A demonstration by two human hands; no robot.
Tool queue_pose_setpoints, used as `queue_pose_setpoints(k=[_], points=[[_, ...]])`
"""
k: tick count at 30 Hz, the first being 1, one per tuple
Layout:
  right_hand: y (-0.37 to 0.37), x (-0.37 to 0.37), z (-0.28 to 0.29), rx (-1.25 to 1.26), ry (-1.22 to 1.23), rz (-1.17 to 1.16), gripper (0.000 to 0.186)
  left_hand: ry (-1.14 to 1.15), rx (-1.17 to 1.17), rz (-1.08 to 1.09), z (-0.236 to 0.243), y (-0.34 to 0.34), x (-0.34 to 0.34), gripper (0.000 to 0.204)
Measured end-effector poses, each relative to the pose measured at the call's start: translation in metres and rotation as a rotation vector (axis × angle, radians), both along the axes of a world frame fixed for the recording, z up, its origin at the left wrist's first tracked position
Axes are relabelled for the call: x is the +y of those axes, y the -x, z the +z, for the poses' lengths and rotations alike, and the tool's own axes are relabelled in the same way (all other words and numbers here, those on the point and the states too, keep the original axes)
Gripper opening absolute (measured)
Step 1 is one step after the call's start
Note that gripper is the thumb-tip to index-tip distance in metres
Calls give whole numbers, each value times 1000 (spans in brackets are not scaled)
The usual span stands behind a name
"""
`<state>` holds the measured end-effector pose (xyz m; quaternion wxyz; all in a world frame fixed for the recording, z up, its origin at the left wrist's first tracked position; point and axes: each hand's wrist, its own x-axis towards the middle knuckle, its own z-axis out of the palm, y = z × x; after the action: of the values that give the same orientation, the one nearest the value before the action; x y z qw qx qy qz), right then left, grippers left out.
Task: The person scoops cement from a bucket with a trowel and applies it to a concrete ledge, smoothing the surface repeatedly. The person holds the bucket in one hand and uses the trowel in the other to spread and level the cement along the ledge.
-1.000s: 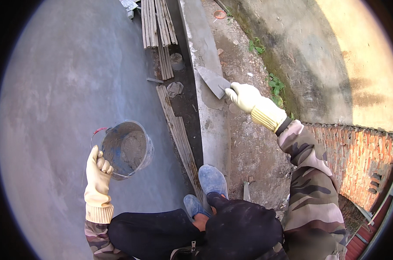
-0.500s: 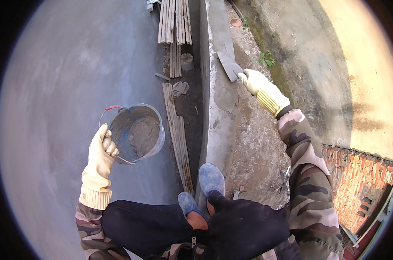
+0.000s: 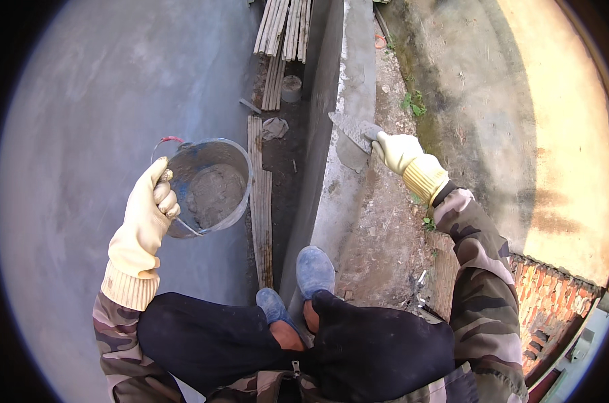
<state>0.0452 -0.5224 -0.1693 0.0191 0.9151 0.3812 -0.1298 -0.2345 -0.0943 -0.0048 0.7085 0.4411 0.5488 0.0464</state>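
Observation:
My left hand point(image 3: 143, 218), in a cream glove, is closed round the wire handle of a bucket point(image 3: 191, 161). The bucket hangs tilted toward me, with grey mortar point(image 3: 216, 195) in its bottom. Out to the right, my right hand point(image 3: 402, 160), gloved alike, grips a trowel point(image 3: 355, 130) by its handle. The grey-smeared blade points left over the top of a low concrete wall point(image 3: 360, 64). A darker, damp-looking mortar patch point(image 3: 353, 158) lies on the wall top beneath the blade; whether they touch I cannot tell.
My blue shoes point(image 3: 315, 272) are at the near end of the wall. Left of it, a lower gap holds bamboo poles point(image 3: 259, 201), a small pail point(image 3: 291, 89) and a crumpled sack point(image 3: 275, 128). Rough ground point(image 3: 385, 228) borders the right side, with exposed brickwork point(image 3: 553, 302) farther right.
The trowel has come nearer to me, over the damp patch, and its blade has turned. The bucket stays in my left hand. The whole view has shifted slightly.

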Motion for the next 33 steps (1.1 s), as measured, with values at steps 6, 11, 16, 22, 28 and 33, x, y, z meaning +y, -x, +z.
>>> queue_pose_setpoints(k=[6,11,16,22,28,33], points=[[-40,38,-16,65,-72,-226,35,-23,9,-15,7,5,-1,33],[75,3,-3,373,-10,52,37,-10,-15,-3,8,13,2,34],[46,-4,-9,195,-204,-265,40,-27,-15,-35,5,11,1,36],[115,-23,4,286,-125,-289,38,-3,-15,-50,8,9,2,34],[138,-47,7,359,-176,-336,40,19,-29,-45,5,13,5,33],[147,-38,11,468,-29,-313,45,11,-25,-91,9,14,4,34]])
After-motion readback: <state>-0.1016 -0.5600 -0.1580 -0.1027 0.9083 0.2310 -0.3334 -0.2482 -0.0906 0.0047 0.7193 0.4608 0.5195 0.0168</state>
